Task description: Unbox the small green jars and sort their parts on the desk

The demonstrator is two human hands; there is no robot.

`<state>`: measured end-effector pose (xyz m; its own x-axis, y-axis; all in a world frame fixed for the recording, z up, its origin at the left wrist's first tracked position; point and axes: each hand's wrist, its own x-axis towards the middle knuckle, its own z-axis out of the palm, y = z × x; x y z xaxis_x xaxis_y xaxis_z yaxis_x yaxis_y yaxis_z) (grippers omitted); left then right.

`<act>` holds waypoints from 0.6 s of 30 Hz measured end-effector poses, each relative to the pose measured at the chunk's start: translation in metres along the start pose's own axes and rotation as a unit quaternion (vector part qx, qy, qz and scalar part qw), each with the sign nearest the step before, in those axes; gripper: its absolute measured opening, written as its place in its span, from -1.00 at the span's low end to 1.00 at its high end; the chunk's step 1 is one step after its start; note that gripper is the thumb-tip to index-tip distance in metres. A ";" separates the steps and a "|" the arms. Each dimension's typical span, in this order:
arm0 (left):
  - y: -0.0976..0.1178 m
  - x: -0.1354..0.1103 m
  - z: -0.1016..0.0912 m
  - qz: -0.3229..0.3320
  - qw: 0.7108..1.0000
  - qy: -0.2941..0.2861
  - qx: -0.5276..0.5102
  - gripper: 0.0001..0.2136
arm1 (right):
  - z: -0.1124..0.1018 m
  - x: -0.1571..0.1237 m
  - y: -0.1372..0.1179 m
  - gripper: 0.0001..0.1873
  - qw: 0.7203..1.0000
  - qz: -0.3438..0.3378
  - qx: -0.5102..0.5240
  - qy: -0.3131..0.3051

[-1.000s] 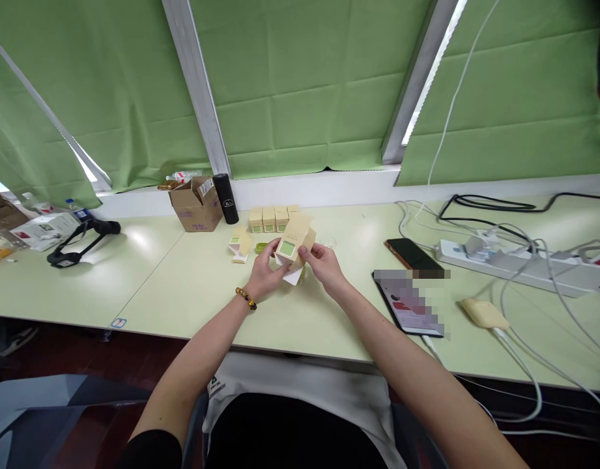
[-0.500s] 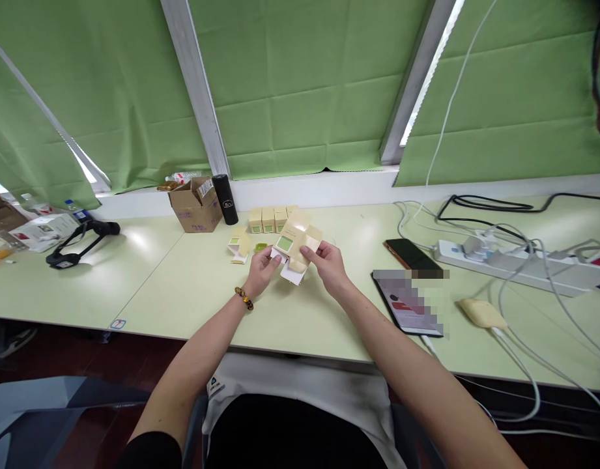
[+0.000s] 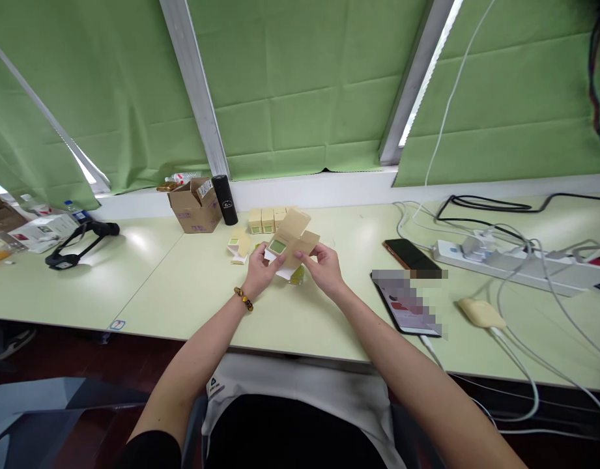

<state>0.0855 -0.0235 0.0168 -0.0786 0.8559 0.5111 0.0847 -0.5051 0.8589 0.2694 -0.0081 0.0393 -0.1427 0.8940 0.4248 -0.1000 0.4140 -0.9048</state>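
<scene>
Both my hands hold a small tan carton (image 3: 290, 242) with a green square on its face, its flaps spread open, just above the pale green desk (image 3: 192, 286). My left hand (image 3: 260, 270), with a bead bracelet at the wrist, pinches the carton's left side. My right hand (image 3: 324, 268) grips its right side with closed fingers. A small green-tinted jar (image 3: 296, 276) stands on the desk right under the carton. A row of closed tan cartons (image 3: 268, 219) stands behind it, and another opened carton (image 3: 240, 245) lies to the left.
A brown cardboard box (image 3: 196, 204) and a black cylinder (image 3: 225, 199) stand at the back left. A black headset (image 3: 75, 242) lies far left. To the right are a dark phone (image 3: 408, 253), a tablet (image 3: 408, 303), a power strip (image 3: 514, 264) with many cables, and a beige mouse-like object (image 3: 480, 312).
The carton has turned in my hands and dropped slightly leftward; its flaps have spread wider. The small jar under it has come into sight.
</scene>
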 end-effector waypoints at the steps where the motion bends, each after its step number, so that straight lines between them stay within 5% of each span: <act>1: 0.000 0.000 -0.002 0.020 0.999 0.029 0.027 -0.57 | 0.000 0.000 -0.001 -0.52 1.000 -0.011 -0.009 -0.003; 5: 0.002 0.004 -0.021 0.172 0.956 0.165 0.172 -0.73 | -0.002 -0.001 0.000 -0.54 0.998 -0.038 -0.046 0.011; 8: 0.002 0.008 -0.041 0.270 0.905 0.174 0.281 -0.79 | -0.005 0.000 0.006 -0.63 0.996 -0.029 -0.072 0.044; 13: -0.002 0.009 -0.051 0.307 0.868 0.160 0.357 -0.89 | -0.006 0.002 0.015 -0.63 0.994 -0.030 -0.093 0.054; 18: 0.003 0.006 -0.038 0.285 0.885 0.180 0.320 -0.87 | -0.007 0.003 0.014 -0.70 0.994 -0.012 -0.083 0.070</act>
<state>0.0472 -0.0242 0.0242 -0.1428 0.3334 0.9319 0.7493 -0.5787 0.3219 0.2742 0.0017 0.0276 -0.0024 0.8935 0.4491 0.0644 0.4483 -0.8915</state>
